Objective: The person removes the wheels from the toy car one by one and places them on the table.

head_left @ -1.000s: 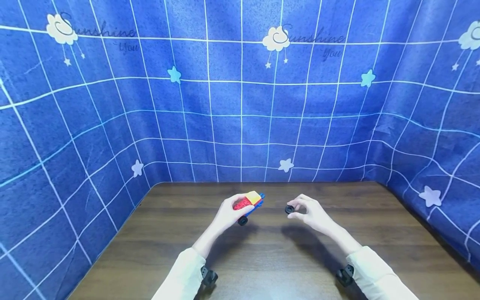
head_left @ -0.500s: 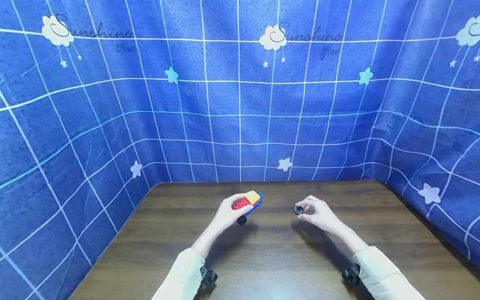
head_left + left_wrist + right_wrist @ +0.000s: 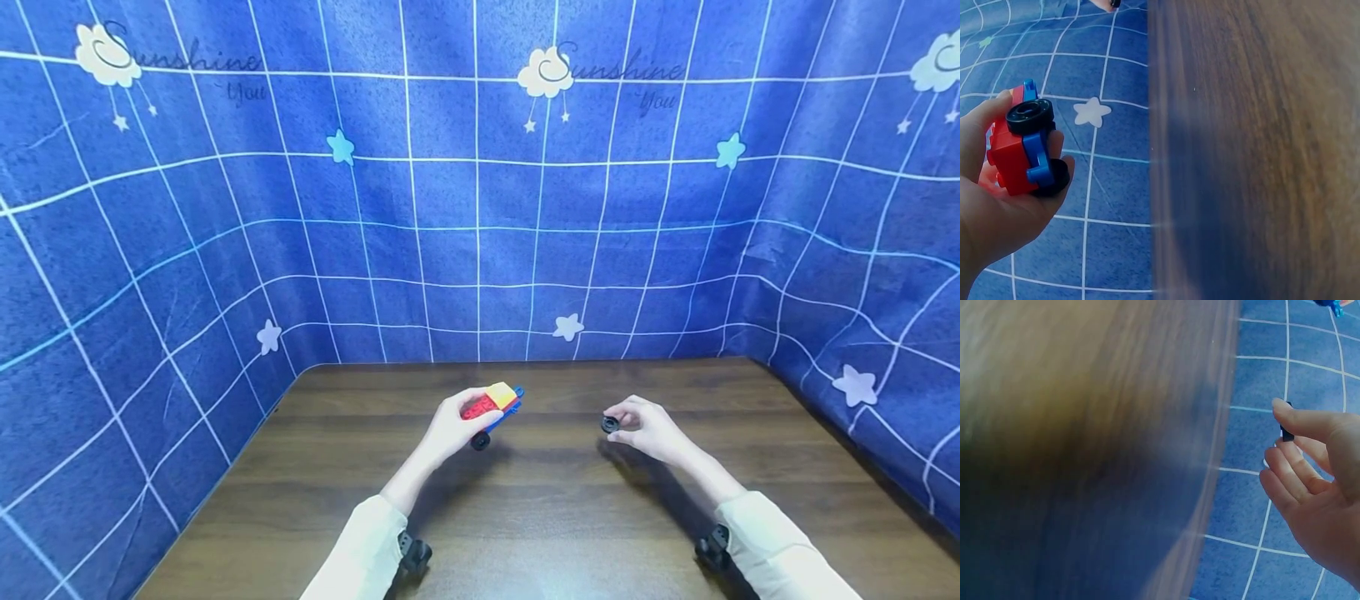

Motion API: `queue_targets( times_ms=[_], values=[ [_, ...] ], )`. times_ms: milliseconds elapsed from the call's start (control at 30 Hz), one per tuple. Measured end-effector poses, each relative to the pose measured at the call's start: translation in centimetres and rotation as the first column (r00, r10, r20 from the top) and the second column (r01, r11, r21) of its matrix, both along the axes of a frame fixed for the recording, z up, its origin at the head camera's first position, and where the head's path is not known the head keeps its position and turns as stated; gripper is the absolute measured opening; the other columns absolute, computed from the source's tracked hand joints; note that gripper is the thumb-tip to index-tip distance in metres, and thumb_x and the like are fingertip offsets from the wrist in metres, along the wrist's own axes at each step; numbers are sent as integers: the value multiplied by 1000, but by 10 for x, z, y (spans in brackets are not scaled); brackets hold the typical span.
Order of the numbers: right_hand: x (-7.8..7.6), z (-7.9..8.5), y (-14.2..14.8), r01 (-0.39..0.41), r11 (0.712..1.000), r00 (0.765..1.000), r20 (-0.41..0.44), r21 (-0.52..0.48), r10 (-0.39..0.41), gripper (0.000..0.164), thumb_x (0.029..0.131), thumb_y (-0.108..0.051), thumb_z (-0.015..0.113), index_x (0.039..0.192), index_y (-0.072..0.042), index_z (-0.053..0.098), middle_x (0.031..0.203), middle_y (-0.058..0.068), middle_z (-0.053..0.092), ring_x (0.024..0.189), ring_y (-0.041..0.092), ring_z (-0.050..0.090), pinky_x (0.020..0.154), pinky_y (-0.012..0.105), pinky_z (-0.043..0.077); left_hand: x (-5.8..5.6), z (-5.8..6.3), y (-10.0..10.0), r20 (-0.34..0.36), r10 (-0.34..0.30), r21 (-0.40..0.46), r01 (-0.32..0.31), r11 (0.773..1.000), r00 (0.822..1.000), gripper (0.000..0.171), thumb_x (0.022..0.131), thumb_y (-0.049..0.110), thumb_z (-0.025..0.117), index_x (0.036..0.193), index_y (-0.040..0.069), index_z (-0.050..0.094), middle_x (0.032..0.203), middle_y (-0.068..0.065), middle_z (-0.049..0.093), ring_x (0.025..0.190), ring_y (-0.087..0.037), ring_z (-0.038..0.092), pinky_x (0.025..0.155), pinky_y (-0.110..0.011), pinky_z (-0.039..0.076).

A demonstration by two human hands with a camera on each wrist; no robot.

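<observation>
My left hand [image 3: 454,427] grips a toy car [image 3: 501,395] of red and yellow blocks on a blue base, held above the table. In the left wrist view the car's red body [image 3: 1011,156] lies between thumb and fingers, and two black wheels [image 3: 1030,117] show on its blue chassis. Over to the right, my right hand [image 3: 647,428] pinches a loose black toy wheel [image 3: 610,424] between thumb and fingertips, apart from the car. Only the wheel's dark edge [image 3: 1287,428] shows in the right wrist view.
Both hands are over a brown wooden table [image 3: 540,517]. A blue curtain [image 3: 450,200] with white grid lines, stars and clouds surrounds its back and sides. Black wrist cameras [image 3: 414,553] sit under both white sleeves.
My right hand has moved right and slightly nearer with the black wheel, widening the distance to the toy car. The left hand keeps its hold on the car, nearly in place.
</observation>
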State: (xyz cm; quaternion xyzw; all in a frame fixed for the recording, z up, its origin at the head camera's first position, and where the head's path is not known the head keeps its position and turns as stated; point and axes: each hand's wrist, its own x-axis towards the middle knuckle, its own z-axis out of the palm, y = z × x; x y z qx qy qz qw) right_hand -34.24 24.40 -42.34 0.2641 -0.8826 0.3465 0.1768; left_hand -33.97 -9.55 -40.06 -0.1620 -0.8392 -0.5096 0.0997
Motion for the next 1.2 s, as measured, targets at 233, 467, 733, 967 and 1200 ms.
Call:
queue_targets(
  times_ms=[233,467,733,967,1200],
  values=[
    [-3,-2,7,-4,1000,998,57,21,3,30,69,-2,77,97,3,67,84,8,64,72,13,63,67,24,49,-1,-1,0,-2,5,11,-5,1000,1000,45,81,31,73,119,9,63,113,-11,66,98,-20,61,86,-37,49],
    [-5,-3,12,44,996,991,124,76,-53,27,70,-15,81,92,-5,69,79,2,66,68,4,57,65,25,46,-3,-3,-2,-2,-2,6,2,1000,1000,46,81,32,73,119,9,63,112,-10,67,97,-19,61,86,-38,50],
    [-8,-8,14,63,991,977,195,121,-86,25,70,-12,79,91,-5,68,74,-1,65,68,8,54,63,24,43,-5,-6,-2,-3,-12,8,13,1000,1000,46,81,32,73,120,9,63,114,-11,66,97,-19,61,86,-36,50],
    [-6,-9,12,28,993,975,216,118,-53,28,69,-8,79,92,1,66,76,6,66,70,11,56,63,24,44,-4,-6,-1,11,-12,36,12,999,1000,46,80,29,74,119,8,63,114,-12,66,97,-19,61,86,-37,50],
    [-7,-9,13,34,991,968,243,127,-64,27,68,-11,80,88,0,66,76,5,66,69,11,56,63,24,45,-3,-6,0,12,1,29,-1,1000,1000,46,80,30,74,119,8,63,114,-12,66,98,-20,61,88,-38,49]
  ],
)
